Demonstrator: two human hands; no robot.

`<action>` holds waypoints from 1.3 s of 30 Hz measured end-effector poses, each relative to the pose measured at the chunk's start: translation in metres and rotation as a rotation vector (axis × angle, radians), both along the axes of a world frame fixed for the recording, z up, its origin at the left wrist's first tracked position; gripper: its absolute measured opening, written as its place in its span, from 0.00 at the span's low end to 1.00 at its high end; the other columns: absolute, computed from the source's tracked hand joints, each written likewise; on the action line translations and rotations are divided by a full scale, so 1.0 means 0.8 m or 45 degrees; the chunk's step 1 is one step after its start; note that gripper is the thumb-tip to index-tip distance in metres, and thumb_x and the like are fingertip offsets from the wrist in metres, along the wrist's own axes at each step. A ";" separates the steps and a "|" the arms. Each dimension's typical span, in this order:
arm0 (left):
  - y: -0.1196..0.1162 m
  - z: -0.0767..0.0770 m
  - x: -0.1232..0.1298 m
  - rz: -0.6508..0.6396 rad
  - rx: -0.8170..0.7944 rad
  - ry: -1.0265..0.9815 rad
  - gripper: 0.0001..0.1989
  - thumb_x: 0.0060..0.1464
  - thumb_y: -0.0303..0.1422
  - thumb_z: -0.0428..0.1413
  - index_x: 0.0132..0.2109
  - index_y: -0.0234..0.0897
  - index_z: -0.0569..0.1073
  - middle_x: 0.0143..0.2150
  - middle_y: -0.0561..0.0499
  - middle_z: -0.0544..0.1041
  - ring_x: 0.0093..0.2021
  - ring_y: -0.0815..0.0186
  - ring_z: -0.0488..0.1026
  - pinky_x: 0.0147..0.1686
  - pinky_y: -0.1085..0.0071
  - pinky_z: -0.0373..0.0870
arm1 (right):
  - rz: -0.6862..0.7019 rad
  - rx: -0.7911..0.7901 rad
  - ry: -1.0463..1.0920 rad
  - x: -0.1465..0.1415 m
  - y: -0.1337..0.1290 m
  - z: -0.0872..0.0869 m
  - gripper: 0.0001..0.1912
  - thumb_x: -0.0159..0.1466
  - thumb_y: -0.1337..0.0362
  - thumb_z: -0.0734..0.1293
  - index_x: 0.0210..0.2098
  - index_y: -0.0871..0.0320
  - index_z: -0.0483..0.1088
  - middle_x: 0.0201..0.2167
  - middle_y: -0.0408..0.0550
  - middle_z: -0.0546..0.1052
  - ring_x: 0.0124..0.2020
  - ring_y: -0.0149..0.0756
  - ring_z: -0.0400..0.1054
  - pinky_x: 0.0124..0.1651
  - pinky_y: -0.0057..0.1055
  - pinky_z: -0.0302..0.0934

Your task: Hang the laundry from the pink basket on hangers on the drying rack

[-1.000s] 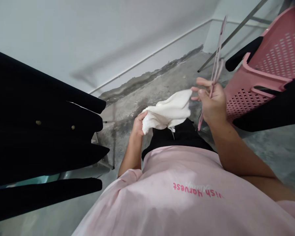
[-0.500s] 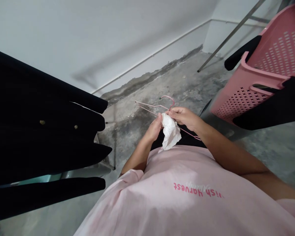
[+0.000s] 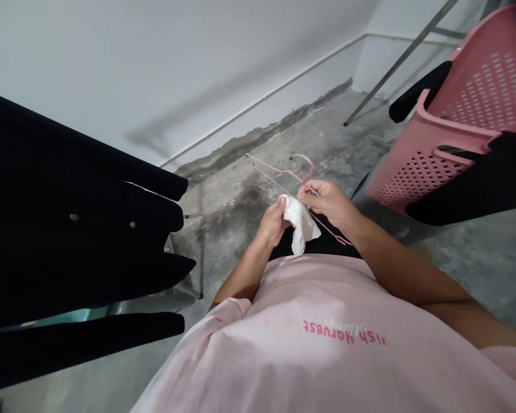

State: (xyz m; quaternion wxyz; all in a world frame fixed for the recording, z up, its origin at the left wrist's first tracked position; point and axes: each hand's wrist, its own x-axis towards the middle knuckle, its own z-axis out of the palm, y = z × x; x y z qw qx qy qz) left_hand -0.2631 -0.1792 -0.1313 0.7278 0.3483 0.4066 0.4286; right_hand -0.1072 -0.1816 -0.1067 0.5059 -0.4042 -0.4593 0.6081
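Along the left edge of the view, a black buttoned garment (image 3: 68, 241) is hanging in long dark panels, and a thin metal rack leg (image 3: 200, 258) is standing just beyond its lower edge on the concrete floor (image 3: 236, 229).

Moving right, the left hand (image 3: 274, 225) is curling around a bunched white cloth (image 3: 299, 221), its fingers closing and pressing the fabric in toward the palm. The cloth is sitting between the two hands, above the black shorts (image 3: 313, 244) and the pale pink T-shirt (image 3: 258, 338), with its loose end drooping toward the shirt. A pink wire hanger (image 3: 270, 165) is crossing just behind the cloth, its hook (image 3: 306, 157) rising over the floor and its lower tip reaching out past the right wrist.

The right hand (image 3: 326, 202) is drawing thumb and fingers together into a pinch at the hanger's bar, right up against the top of the cloth. The fingers hide the contact, so the pinch may be on the wire alone or may take in some fabric too. Holding the wire steady in that pinch while the other hand keeps the cloth gathered looks like the surest handling, since the thin bar can easily twist.

Farther right, a perforated pink plastic laundry basket (image 3: 416, 183) is standing tilted with a black garment (image 3: 468, 183) draped over its rim, and a slanting metal pole (image 3: 399, 63) is crossing the upper right corner.
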 end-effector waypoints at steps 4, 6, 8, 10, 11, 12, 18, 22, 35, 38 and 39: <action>0.006 0.002 0.001 0.139 -0.095 -0.086 0.20 0.52 0.46 0.66 0.38 0.33 0.74 0.27 0.54 0.75 0.23 0.72 0.71 0.30 0.74 0.71 | -0.010 0.085 -0.149 -0.004 0.004 -0.020 0.17 0.49 0.57 0.76 0.33 0.60 0.72 0.22 0.37 0.65 0.24 0.26 0.57 0.29 0.25 0.52; 0.006 -0.003 0.001 0.191 -0.072 -0.089 0.20 0.49 0.45 0.68 0.38 0.33 0.73 0.28 0.54 0.76 0.25 0.72 0.72 0.32 0.74 0.71 | -0.047 0.142 -0.244 -0.007 0.007 -0.031 0.18 0.49 0.59 0.76 0.37 0.58 0.74 0.25 0.39 0.68 0.26 0.28 0.61 0.32 0.26 0.57; 0.005 -0.009 0.003 0.224 -0.011 -0.060 0.22 0.46 0.46 0.70 0.36 0.34 0.73 0.30 0.53 0.76 0.28 0.71 0.73 0.34 0.73 0.71 | -0.129 0.256 -0.382 -0.008 0.010 -0.038 0.18 0.48 0.61 0.76 0.38 0.57 0.75 0.33 0.43 0.72 0.33 0.32 0.66 0.39 0.29 0.62; 0.002 -0.015 0.005 0.237 0.094 -0.005 0.24 0.43 0.49 0.70 0.35 0.34 0.73 0.30 0.52 0.77 0.29 0.70 0.73 0.35 0.73 0.70 | -0.230 0.364 -0.571 -0.007 0.011 -0.038 0.17 0.49 0.63 0.77 0.39 0.56 0.77 0.37 0.45 0.73 0.38 0.36 0.69 0.45 0.33 0.63; 0.001 -0.017 0.007 0.241 0.159 0.024 0.25 0.42 0.51 0.69 0.34 0.34 0.73 0.30 0.52 0.76 0.30 0.70 0.72 0.35 0.73 0.69 | -0.270 0.398 -0.676 -0.007 0.010 -0.036 0.17 0.49 0.63 0.76 0.39 0.56 0.77 0.38 0.46 0.73 0.39 0.37 0.69 0.46 0.34 0.62; 0.000 -0.020 0.008 0.244 0.225 0.053 0.25 0.43 0.52 0.68 0.34 0.34 0.73 0.30 0.53 0.75 0.30 0.70 0.71 0.35 0.73 0.69 | -0.293 0.420 -0.777 -0.007 0.008 -0.033 0.16 0.50 0.63 0.76 0.39 0.56 0.77 0.39 0.47 0.73 0.39 0.38 0.69 0.46 0.34 0.62; -0.005 -0.028 0.012 0.228 0.458 0.187 0.22 0.52 0.51 0.63 0.30 0.35 0.70 0.29 0.55 0.71 0.31 0.70 0.67 0.35 0.74 0.65 | -0.285 0.419 -1.225 -0.010 -0.006 -0.012 0.12 0.56 0.58 0.74 0.37 0.57 0.75 0.38 0.48 0.74 0.37 0.38 0.67 0.38 0.31 0.57; -0.006 -0.028 0.017 0.199 0.429 0.165 0.18 0.52 0.48 0.61 0.35 0.36 0.73 0.33 0.53 0.74 0.33 0.68 0.70 0.37 0.72 0.67 | -0.276 0.394 -1.215 -0.006 0.000 -0.015 0.05 0.61 0.62 0.67 0.32 0.58 0.72 0.33 0.48 0.74 0.34 0.36 0.65 0.35 0.30 0.52; 0.009 -0.027 0.005 0.507 0.851 0.520 0.16 0.53 0.40 0.63 0.30 0.37 0.65 0.27 0.57 0.61 0.29 0.71 0.59 0.34 0.73 0.58 | -0.479 0.238 -0.293 0.018 -0.002 0.001 0.09 0.58 0.61 0.66 0.26 0.57 0.63 0.21 0.39 0.64 0.23 0.26 0.56 0.27 0.25 0.51; 0.025 -0.011 0.004 0.483 1.028 0.655 0.09 0.55 0.37 0.62 0.36 0.39 0.71 0.33 0.54 0.69 0.35 0.67 0.66 0.40 0.71 0.62 | -0.412 0.209 -0.255 0.015 -0.008 0.004 0.10 0.56 0.61 0.66 0.25 0.57 0.61 0.20 0.39 0.61 0.22 0.25 0.53 0.25 0.25 0.48; 0.032 -0.008 0.005 0.389 1.062 0.685 0.07 0.55 0.36 0.62 0.37 0.39 0.74 0.35 0.52 0.71 0.38 0.66 0.68 0.42 0.71 0.63 | -0.391 0.212 -0.253 0.014 -0.009 0.005 0.09 0.55 0.61 0.66 0.25 0.57 0.62 0.20 0.39 0.61 0.22 0.26 0.53 0.26 0.25 0.49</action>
